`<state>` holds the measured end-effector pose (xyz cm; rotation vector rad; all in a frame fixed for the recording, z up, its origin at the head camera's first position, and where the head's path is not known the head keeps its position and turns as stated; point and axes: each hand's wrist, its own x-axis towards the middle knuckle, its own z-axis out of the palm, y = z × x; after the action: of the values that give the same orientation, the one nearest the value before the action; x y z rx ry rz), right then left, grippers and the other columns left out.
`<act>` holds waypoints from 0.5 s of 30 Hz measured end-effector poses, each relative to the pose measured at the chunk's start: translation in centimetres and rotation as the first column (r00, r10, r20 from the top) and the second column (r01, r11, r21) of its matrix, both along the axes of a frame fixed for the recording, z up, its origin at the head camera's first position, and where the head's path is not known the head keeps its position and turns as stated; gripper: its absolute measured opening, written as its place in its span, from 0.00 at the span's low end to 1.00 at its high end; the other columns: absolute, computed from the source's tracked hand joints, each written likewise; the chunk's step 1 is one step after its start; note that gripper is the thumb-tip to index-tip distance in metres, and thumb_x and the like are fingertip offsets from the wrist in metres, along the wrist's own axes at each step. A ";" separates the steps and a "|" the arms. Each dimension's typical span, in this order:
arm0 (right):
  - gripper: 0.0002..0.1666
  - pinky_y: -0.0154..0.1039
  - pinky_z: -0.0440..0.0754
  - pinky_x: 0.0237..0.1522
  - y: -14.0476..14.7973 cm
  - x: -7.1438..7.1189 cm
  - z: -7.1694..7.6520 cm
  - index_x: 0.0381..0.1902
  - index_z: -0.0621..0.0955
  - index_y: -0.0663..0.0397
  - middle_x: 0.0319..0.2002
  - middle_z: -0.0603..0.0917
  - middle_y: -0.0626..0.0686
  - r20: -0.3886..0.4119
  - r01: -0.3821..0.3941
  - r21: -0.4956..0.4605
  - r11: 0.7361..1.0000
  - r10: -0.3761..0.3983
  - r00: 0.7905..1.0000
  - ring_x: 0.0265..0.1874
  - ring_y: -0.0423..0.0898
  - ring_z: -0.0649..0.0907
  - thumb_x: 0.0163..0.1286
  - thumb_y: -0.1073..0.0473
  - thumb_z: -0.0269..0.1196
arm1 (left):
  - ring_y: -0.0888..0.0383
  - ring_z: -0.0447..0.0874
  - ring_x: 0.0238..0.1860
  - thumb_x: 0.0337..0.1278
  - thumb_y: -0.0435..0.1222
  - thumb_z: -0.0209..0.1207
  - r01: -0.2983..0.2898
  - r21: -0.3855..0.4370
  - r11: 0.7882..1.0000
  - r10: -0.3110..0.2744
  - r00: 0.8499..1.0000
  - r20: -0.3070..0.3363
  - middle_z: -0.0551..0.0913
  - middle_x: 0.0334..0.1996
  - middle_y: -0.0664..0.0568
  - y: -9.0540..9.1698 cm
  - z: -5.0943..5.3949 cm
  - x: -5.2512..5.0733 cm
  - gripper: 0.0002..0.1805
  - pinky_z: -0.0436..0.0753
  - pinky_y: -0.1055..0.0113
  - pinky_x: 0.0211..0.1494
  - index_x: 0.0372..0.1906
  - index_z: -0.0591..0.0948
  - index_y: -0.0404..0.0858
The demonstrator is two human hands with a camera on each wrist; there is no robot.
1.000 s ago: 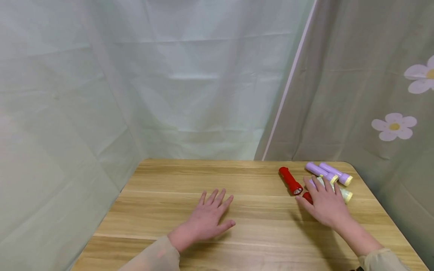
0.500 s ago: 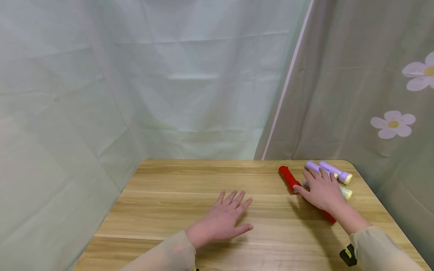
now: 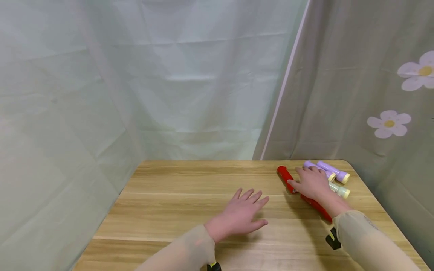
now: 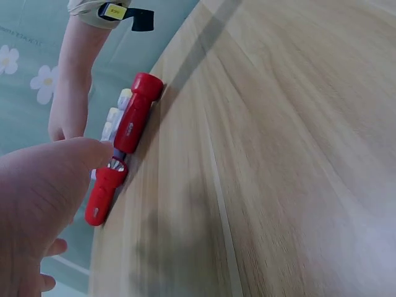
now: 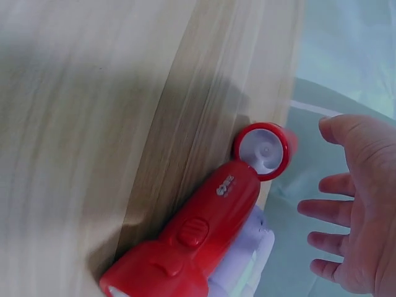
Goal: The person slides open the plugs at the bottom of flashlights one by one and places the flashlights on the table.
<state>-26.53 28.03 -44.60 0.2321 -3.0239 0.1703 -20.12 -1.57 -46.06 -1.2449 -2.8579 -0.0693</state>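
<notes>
My right hand (image 3: 312, 183) hovers with fingers spread over a group of flashlights at the table's right. Below its thumb lies a red flashlight (image 3: 284, 176); a second red flashlight (image 3: 318, 209) lies under the wrist, its switch showing in the right wrist view. Beyond the fingers are two purple flashlights (image 3: 333, 172), and a pale green flashlight (image 3: 340, 191) is partly covered by the hand. The right wrist view shows a gap between the right hand and the nearer red flashlight (image 5: 213, 213). Holding nothing, my left hand (image 3: 239, 215) is spread above the middle of the table.
The wooden table (image 3: 176, 203) has its back edge against a pale curtain (image 3: 203, 94). To the right hangs a grey curtain (image 3: 332, 94) with printed flowers. A black wrist mount (image 3: 333, 239) is strapped below the right sleeve.
My left hand has moved to the right over the table. My right hand has shifted slightly left and farther back, uncovering the nearer red flashlight. The flashlights have not visibly moved.
</notes>
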 end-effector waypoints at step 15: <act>0.27 0.64 0.68 0.46 -1.8 -2.2 -0.9 0.42 0.83 0.61 0.39 0.86 0.60 0.064 0.034 0.047 0.998 -0.037 0.997 0.49 0.67 0.75 0.69 0.39 0.63 | 0.51 0.61 0.76 0.72 0.61 0.51 -0.033 0.010 0.999 0.033 0.999 -0.008 0.67 0.75 0.55 2.6 -1.6 -1.1 0.35 0.58 0.44 0.76 0.78 0.66 0.54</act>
<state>-28.74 26.26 -45.53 0.1793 -3.0965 0.1074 -21.27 1.06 -47.66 -1.1932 -2.8667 -0.0768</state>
